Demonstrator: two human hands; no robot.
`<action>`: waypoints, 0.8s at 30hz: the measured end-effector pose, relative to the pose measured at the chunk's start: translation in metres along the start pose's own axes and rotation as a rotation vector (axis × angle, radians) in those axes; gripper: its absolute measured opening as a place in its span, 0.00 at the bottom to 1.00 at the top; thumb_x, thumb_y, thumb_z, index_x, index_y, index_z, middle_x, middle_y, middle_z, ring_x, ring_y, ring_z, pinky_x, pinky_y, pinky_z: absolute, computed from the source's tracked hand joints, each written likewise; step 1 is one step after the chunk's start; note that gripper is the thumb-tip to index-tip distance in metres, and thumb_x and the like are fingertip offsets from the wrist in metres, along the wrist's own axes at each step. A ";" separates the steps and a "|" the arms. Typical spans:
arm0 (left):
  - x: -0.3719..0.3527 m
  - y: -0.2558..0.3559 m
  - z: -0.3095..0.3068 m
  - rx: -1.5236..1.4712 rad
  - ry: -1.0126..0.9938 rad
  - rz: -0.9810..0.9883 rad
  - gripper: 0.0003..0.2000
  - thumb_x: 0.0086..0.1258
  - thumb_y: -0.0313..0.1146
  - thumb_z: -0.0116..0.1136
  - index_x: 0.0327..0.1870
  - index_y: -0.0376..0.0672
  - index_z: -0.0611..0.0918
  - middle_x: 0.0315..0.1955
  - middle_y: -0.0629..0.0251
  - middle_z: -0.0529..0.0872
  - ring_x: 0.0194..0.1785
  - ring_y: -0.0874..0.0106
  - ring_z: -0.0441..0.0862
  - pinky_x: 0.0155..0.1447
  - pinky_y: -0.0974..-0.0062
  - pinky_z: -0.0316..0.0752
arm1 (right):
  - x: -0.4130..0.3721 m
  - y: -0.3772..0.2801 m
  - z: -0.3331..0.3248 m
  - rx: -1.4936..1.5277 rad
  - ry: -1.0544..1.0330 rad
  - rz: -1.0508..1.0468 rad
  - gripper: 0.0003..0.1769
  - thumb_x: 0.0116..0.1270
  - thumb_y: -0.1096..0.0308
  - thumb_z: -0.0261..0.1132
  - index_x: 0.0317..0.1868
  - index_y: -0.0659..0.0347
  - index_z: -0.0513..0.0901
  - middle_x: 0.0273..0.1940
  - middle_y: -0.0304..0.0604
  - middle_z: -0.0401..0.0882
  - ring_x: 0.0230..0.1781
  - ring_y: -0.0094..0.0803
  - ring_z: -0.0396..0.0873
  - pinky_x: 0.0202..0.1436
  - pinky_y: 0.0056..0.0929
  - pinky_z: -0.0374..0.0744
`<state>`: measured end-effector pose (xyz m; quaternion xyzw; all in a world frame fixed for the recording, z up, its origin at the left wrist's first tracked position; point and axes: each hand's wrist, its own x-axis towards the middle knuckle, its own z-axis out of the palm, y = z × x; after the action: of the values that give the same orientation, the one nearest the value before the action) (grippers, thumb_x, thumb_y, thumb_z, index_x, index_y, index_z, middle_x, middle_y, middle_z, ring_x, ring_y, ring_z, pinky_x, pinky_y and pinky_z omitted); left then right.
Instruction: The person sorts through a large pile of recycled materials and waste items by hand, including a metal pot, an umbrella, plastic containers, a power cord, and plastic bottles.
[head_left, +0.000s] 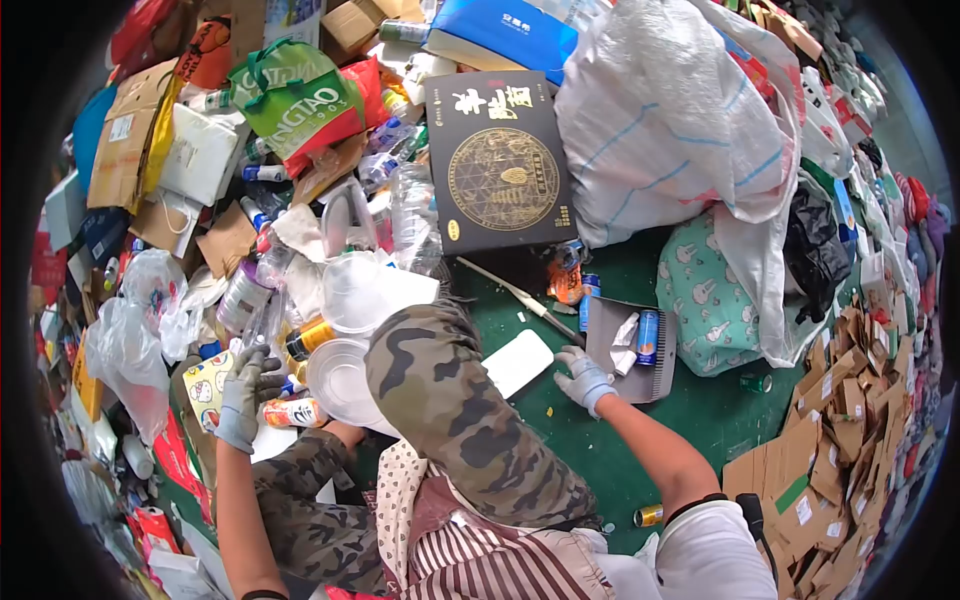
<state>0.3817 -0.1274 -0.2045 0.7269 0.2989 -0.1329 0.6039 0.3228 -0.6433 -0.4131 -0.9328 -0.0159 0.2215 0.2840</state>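
Note:
My left hand [250, 393], in a grey-white work glove, is open with its fingers raised beside a yellow cartoon-print item [207, 385]. Just right of that hand lies an orange-and-white can [292, 412], and clear plastic lids [345, 382] are further right. My right hand [584, 380], gloved the same way, is open with nothing visible in it. It hovers by the left edge of a grey dustpan [660, 384] with a toothed side. A blue can [648, 338] and crumpled white paper [624, 345] lie in the pan. A white rectangular piece [517, 363] is left of that hand.
A black printed box [500, 160] and a large white woven sack [670, 120] stand ahead. Mixed bottles, bags and packaging pile up on the left. Flattened cardboard [780, 465] heaps at right. A pale stick [510, 290] and a gold can [648, 515] lie on the green floor [710, 430].

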 end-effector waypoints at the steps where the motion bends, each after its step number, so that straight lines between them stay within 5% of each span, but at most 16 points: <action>1: -0.001 -0.001 0.005 0.039 -0.023 0.020 0.18 0.67 0.40 0.49 0.55 0.41 0.71 0.37 0.62 0.79 0.31 0.75 0.78 0.35 0.79 0.75 | 0.010 -0.006 0.010 0.027 -0.016 0.029 0.24 0.55 0.60 0.61 0.53 0.56 0.71 0.60 0.47 0.64 0.60 0.44 0.64 0.62 0.35 0.65; 5: 0.005 -0.057 0.029 0.052 0.067 -0.108 0.18 0.64 0.34 0.55 0.54 0.40 0.72 0.36 0.67 0.78 0.29 0.81 0.74 0.31 0.85 0.69 | 0.072 -0.002 0.023 0.088 0.383 -0.027 0.29 0.52 0.60 0.65 0.55 0.58 0.69 0.61 0.50 0.61 0.62 0.45 0.61 0.63 0.34 0.63; 7: 0.005 -0.123 0.039 -0.230 0.146 -0.130 0.23 0.60 0.32 0.60 0.55 0.39 0.69 0.41 0.65 0.76 0.34 0.80 0.72 0.31 0.85 0.68 | 0.110 -0.001 0.007 0.057 0.513 0.238 0.34 0.48 0.59 0.68 0.57 0.58 0.67 0.62 0.52 0.59 0.62 0.47 0.60 0.64 0.34 0.62; 10: 0.000 -0.210 0.085 -0.154 0.589 -0.244 0.34 0.53 0.31 0.67 0.59 0.33 0.62 0.46 0.58 0.73 0.43 0.72 0.73 0.46 0.78 0.71 | 0.151 -0.011 -0.035 -0.090 0.490 0.581 0.41 0.45 0.52 0.70 0.60 0.55 0.65 0.63 0.50 0.58 0.63 0.46 0.59 0.64 0.37 0.63; 12: -0.020 -0.194 0.113 -0.332 0.634 -0.403 0.40 0.49 0.32 0.70 0.60 0.29 0.58 0.52 0.53 0.69 0.53 0.68 0.69 0.57 0.75 0.65 | 0.177 0.000 -0.040 -0.067 0.345 0.753 0.44 0.43 0.48 0.71 0.61 0.53 0.64 0.63 0.49 0.58 0.63 0.45 0.59 0.62 0.38 0.64; 13: -0.020 -0.212 0.127 -0.440 0.804 -0.510 0.44 0.47 0.34 0.72 0.62 0.30 0.56 0.54 0.52 0.68 0.55 0.66 0.68 0.58 0.75 0.64 | 0.189 0.008 -0.037 -0.015 0.247 0.817 0.46 0.42 0.46 0.71 0.61 0.52 0.64 0.63 0.49 0.59 0.63 0.44 0.59 0.62 0.39 0.65; 15: -0.018 -0.210 0.142 -0.488 0.769 -0.715 0.49 0.46 0.34 0.72 0.67 0.41 0.50 0.58 0.52 0.65 0.57 0.65 0.67 0.58 0.73 0.64 | 0.199 -0.002 -0.033 -0.191 0.174 0.837 0.46 0.41 0.46 0.70 0.61 0.50 0.64 0.63 0.46 0.59 0.62 0.45 0.61 0.60 0.40 0.66; 17: -0.002 -0.250 0.148 -0.671 0.750 -0.483 0.45 0.48 0.24 0.67 0.66 0.44 0.51 0.58 0.56 0.65 0.55 0.65 0.70 0.56 0.73 0.68 | 0.206 -0.012 -0.030 -0.309 0.057 0.837 0.44 0.43 0.46 0.69 0.61 0.49 0.64 0.62 0.43 0.61 0.60 0.46 0.63 0.59 0.40 0.67; 18: 0.021 -0.318 0.145 -0.759 0.636 -0.314 0.41 0.48 0.18 0.63 0.64 0.45 0.53 0.56 0.59 0.68 0.53 0.64 0.72 0.53 0.72 0.73 | 0.205 -0.006 -0.025 -0.332 0.089 0.799 0.40 0.45 0.47 0.68 0.59 0.49 0.66 0.60 0.41 0.65 0.58 0.46 0.65 0.58 0.39 0.68; 24: 0.056 -0.347 0.154 -1.116 0.530 -0.210 0.27 0.55 0.25 0.61 0.56 0.43 0.64 0.48 0.60 0.74 0.46 0.67 0.76 0.48 0.73 0.76 | 0.186 -0.004 -0.013 -0.279 0.162 0.558 0.39 0.43 0.48 0.70 0.56 0.52 0.70 0.51 0.50 0.72 0.54 0.45 0.70 0.55 0.38 0.70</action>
<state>0.2452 -0.2273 -0.5493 0.2770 0.5330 0.1693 0.7814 0.4964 -0.6180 -0.4770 -0.9457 0.2327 0.2116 0.0820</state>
